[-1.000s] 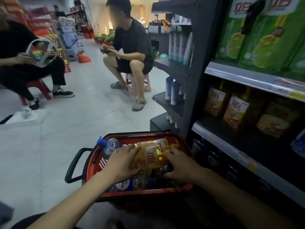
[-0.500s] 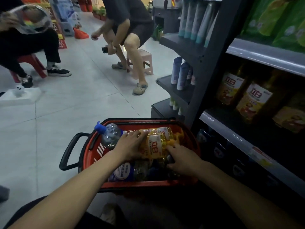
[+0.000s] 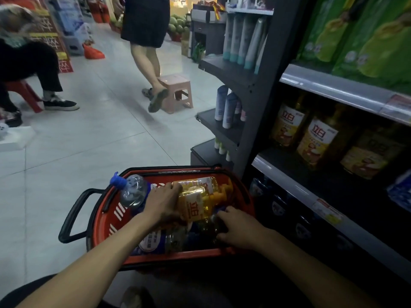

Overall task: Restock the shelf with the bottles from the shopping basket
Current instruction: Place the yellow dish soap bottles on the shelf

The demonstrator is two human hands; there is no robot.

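Note:
A red shopping basket (image 3: 106, 215) with black handles stands on the floor in front of me. Inside lies a yellow detergent bottle (image 3: 200, 200) on its side, and my left hand (image 3: 162, 203) grips its label end. My right hand (image 3: 240, 230) reaches into the basket's right side, fingers curled around a dark bottle (image 3: 208, 225) beneath the yellow one. A clear bottle with a blue cap (image 3: 131, 190) leans at the basket's left rim. Another bottle with a blue-white label (image 3: 153, 241) lies at the bottom. The shelf (image 3: 295, 187) on the right holds matching yellow bottles (image 3: 318, 138).
A dark end rack (image 3: 222, 130) with white tubes stands just behind the basket. A person walks away past a pink stool (image 3: 178, 92) in the aisle. Another person sits on a red stool (image 3: 24, 94) at the left. Green refill packs (image 3: 355, 36) fill the upper shelf.
The person on the pink stool has stood up and walks off. My left hand has tilted the yellow bottle up a little. My right hand has moved deeper into the basket.

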